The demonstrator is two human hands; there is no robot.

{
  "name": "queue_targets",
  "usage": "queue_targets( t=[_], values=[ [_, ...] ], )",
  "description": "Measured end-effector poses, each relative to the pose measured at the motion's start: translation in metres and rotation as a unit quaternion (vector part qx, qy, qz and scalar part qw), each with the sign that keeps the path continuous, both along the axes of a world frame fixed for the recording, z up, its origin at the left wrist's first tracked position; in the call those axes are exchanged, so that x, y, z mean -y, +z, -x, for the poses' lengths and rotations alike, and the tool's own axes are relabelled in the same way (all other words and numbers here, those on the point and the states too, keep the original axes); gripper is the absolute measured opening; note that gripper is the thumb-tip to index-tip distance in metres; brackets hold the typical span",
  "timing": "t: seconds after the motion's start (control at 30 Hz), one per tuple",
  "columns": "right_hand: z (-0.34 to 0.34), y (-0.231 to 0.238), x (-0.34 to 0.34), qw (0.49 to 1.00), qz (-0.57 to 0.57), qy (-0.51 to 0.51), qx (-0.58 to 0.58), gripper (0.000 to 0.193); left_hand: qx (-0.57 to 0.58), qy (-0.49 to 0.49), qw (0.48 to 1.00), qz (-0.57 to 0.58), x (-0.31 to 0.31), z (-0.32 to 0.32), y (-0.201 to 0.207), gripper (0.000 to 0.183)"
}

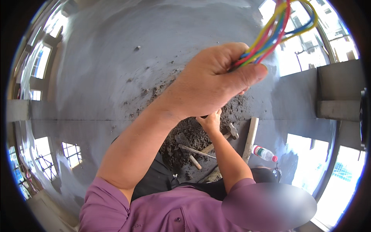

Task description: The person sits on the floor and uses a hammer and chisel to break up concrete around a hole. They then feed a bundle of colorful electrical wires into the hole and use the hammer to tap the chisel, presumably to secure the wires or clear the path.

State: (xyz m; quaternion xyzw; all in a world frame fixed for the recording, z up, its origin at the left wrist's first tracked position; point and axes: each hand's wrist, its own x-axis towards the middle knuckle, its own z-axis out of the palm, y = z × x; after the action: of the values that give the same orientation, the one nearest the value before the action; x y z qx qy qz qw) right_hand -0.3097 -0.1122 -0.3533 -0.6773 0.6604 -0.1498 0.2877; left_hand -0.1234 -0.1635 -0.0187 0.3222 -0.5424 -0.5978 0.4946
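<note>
My left hand (216, 75) is raised in the middle of the view, its fingers wrapped round a bundle of thin electrical wires (272, 36). The wires are yellow, red, blue and green, and they loop up toward the top right. Lower down, my right hand (210, 123) is close to the rubble, below my left wrist. Its fingers look curled, but they are partly hidden behind my left hand, so what they hold cannot be made out. Just beside it lies a hammer (232, 130) with a wooden handle.
Dark rubble (193, 131) is heaped on the grey floor (96, 77). On it lie a metal rod (197, 151) and a tool with a short wooden handle (195, 162). To the right are a pale pipe-like length (250, 139) and a plastic bottle (264, 153) with a red cap.
</note>
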Motion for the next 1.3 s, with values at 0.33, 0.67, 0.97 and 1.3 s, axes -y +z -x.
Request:
queue_targets(
  t=[0.33,0.67,0.97,1.3],
  values=[
    [-0.019,0.007,0.007,0.986,-0.106,-0.006,-0.129,0.124,-0.017,0.047,0.998,0.04,0.003,-0.01,-0.009,0.032],
    [-0.004,-0.032,0.011,0.99,-0.034,0.075,-0.117,0.124,-0.027,0.043,0.999,0.013,0.008,-0.012,-0.008,0.027],
    [-0.016,0.016,0.015,0.991,-0.09,0.031,-0.094,0.123,0.085,0.078,0.993,0.021,0.001,-0.019,-0.007,0.026],
    [-0.014,0.071,0.013,0.995,0.071,0.059,-0.028,0.126,0.132,0.096,0.985,0.053,-0.005,-0.011,0.001,0.028]
  ],
)
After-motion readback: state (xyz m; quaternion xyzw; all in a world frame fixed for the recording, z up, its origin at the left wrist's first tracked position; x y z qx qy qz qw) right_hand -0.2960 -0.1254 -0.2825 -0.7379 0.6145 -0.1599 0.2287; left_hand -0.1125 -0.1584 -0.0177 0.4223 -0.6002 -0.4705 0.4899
